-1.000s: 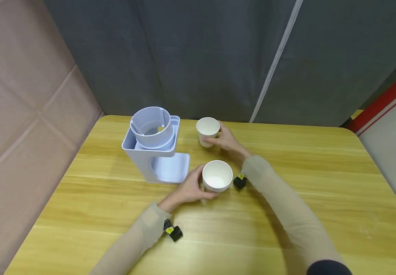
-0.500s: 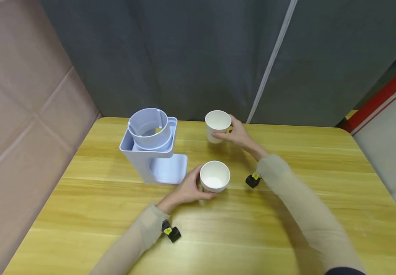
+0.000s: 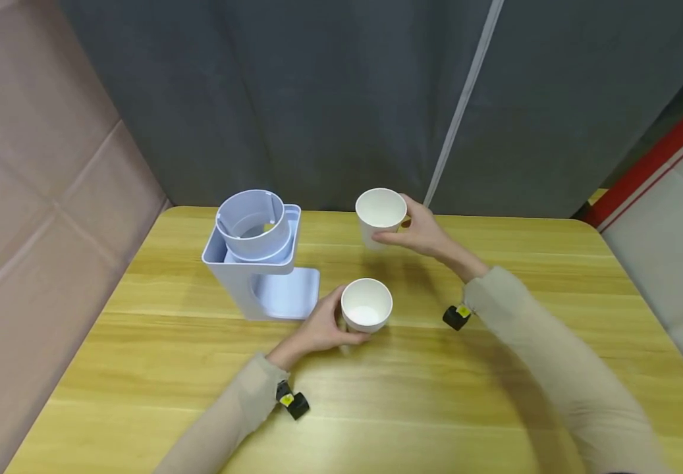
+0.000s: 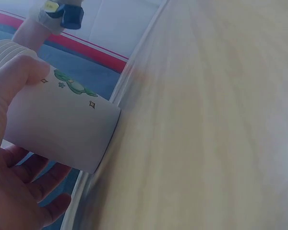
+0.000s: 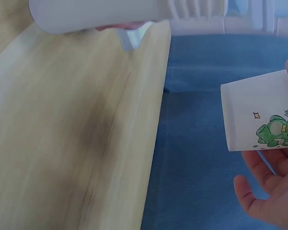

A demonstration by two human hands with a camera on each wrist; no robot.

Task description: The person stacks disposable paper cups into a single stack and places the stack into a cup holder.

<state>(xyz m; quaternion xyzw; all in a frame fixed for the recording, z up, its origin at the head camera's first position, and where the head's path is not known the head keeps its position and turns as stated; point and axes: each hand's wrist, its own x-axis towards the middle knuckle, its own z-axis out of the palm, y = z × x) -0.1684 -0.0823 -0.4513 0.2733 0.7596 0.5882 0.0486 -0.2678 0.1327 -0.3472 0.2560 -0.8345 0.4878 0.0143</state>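
Note:
My left hand [image 3: 323,326] grips a stack of white paper cups [image 3: 367,309] near the middle of the table. In the left wrist view several stacked rims show under the thumb, and the outer cup [image 4: 67,120] has a small green print and stands with its base at the tabletop. Farther back, my right hand [image 3: 424,230] holds one white paper cup [image 3: 380,214], mouth up, between thumb and fingers. In the right wrist view this paper cup [image 5: 249,110] bears a green cartoon animal and is lifted off the wood.
A pale lilac plastic stand [image 3: 240,283] with a round holder [image 3: 253,224] on top and a flat base plate is left of both hands. The wooden table [image 3: 465,395] ends at a dark curtain [image 3: 329,99] behind.
My right hand has moved right and upward with its paper cup, away from the stack. The left hand and the stacked cups have stayed nearly in place.

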